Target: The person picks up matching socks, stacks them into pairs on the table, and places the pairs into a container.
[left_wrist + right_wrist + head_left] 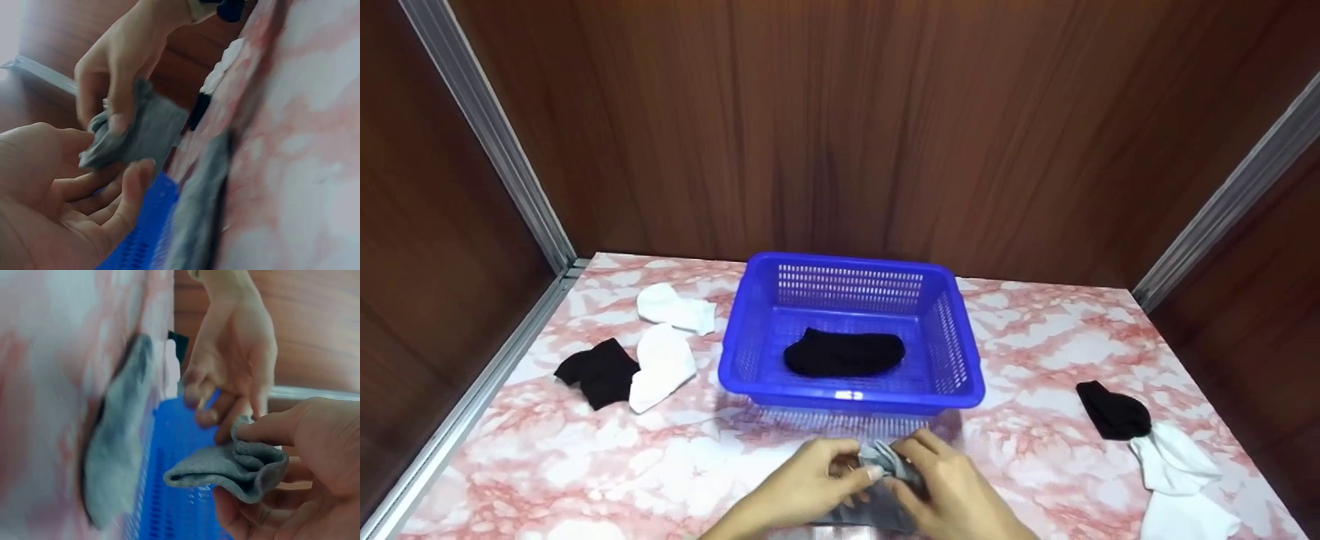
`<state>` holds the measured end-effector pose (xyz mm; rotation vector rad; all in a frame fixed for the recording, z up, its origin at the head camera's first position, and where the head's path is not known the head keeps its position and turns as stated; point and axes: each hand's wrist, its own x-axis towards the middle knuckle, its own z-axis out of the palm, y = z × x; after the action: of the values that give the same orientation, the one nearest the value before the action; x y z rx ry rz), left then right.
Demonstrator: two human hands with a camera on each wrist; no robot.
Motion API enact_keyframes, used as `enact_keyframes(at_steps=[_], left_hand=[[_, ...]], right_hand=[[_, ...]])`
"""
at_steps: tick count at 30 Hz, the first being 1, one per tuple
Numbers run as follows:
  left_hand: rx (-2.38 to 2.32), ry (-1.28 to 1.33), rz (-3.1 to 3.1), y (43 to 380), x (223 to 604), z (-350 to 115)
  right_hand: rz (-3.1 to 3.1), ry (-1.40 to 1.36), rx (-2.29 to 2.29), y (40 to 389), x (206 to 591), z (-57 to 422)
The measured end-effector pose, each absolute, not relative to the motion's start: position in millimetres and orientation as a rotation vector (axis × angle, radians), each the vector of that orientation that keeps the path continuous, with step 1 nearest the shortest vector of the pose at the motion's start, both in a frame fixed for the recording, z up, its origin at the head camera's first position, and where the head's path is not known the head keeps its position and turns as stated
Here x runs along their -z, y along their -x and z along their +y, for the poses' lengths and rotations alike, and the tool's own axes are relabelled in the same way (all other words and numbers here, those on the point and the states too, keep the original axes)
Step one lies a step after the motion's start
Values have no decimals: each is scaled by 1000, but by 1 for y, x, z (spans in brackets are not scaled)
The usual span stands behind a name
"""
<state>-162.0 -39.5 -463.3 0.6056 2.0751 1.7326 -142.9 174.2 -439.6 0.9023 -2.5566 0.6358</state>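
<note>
Both hands hold a bunched, folded grey sock (225, 467) just in front of the blue basket. My right hand (952, 480) pinches it between thumb and fingers, with the sock's open edge facing up in the right wrist view. My left hand (814, 480) has its thumb and a finger at the sock's other edge, while the rest of its fingers (135, 185) curl loosely below. A second grey sock (197, 208) lies flat on the table under the hands, partly covered by them in the head view.
The blue basket (851, 400) stands at the middle with a black sock (844, 354) in it. White socks (664, 367) and a black sock (604, 373) lie to its left. Another black sock (1114, 411) and white socks (1174, 459) lie far right. Wooden panels (825, 135) enclose the table.
</note>
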Motion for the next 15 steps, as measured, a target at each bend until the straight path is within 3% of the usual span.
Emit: enact_keyframes(at_steps=[15], left_hand=[[-1861,-463,2054,161,469,-40]], right_hand=[[-2653,-1037,-1056,144,444,172]])
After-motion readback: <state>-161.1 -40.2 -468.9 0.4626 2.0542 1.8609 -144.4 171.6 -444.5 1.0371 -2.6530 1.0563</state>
